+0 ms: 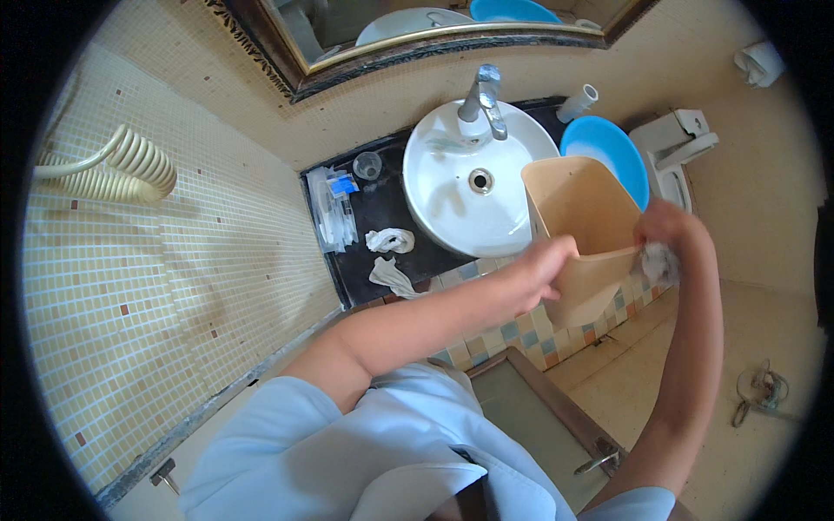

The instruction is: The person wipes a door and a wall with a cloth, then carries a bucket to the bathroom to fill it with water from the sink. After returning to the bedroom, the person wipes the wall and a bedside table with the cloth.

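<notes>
A tan plastic bin [586,286], its opening facing up towards me, is tilted at the right front edge of the white washbasin [449,221]. My left hand [544,273] grips the near left side of its rim. At the bin's right side my right hand [668,228] is closed, with a crumpled whitish cloth or paper [659,264] hanging below it; whether this hand also grips the rim is unclear. The inside of the bin that shows is bare. A blue plastic basin [603,140] lies behind the bin, partly hidden by it.
A chrome faucet [485,104] stands at the washbasin. Packaged items [331,208], a clear cup [367,166] and two crumpled white cloths [389,241] lie on the black counter [384,202]. A white toilet [671,156] is at the right, a framed door [534,410] below the counter.
</notes>
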A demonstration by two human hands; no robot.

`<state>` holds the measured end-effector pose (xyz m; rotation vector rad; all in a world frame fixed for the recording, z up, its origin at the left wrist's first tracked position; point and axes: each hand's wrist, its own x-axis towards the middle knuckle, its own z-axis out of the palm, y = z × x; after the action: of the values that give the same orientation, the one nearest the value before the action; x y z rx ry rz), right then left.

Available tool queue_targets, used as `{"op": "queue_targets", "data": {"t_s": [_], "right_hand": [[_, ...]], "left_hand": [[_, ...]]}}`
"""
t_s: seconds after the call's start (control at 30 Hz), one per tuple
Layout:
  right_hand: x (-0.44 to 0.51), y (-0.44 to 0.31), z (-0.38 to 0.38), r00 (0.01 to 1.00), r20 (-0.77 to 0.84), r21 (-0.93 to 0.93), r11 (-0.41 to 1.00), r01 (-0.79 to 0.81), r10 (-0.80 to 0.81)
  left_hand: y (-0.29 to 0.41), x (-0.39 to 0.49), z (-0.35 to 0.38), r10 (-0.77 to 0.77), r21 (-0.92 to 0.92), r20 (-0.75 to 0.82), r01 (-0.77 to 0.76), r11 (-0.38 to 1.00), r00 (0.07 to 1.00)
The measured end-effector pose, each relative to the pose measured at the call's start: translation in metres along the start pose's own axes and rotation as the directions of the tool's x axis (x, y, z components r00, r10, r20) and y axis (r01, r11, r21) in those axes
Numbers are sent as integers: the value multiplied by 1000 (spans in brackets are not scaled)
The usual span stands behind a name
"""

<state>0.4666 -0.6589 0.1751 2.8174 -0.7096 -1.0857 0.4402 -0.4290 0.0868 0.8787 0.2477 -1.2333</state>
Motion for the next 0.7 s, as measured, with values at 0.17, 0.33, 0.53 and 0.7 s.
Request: {"op": "queue_targets", "data": {"t_s": [0.17, 0.33, 0.53, 0.7], "right_hand": [[-106, 59, 95, 998, -57, 513, 858, 5, 28], [-170, 27, 205, 978, -139, 836, 548, 30, 158], [-201, -10, 291, 853, -286, 958, 158, 241, 437], [-229, -27, 316, 787, -378, 924, 250, 290, 487]], "left_hand": [[-63, -23, 13, 18, 511, 92, -63, 857, 996], [-107, -50, -18, 360, 648, 202, -400, 648, 911], [-142, -53, -35, 534, 836, 386, -530, 142, 752], [-161, -78, -48, 501, 722, 337, -560, 405, 797]]}}
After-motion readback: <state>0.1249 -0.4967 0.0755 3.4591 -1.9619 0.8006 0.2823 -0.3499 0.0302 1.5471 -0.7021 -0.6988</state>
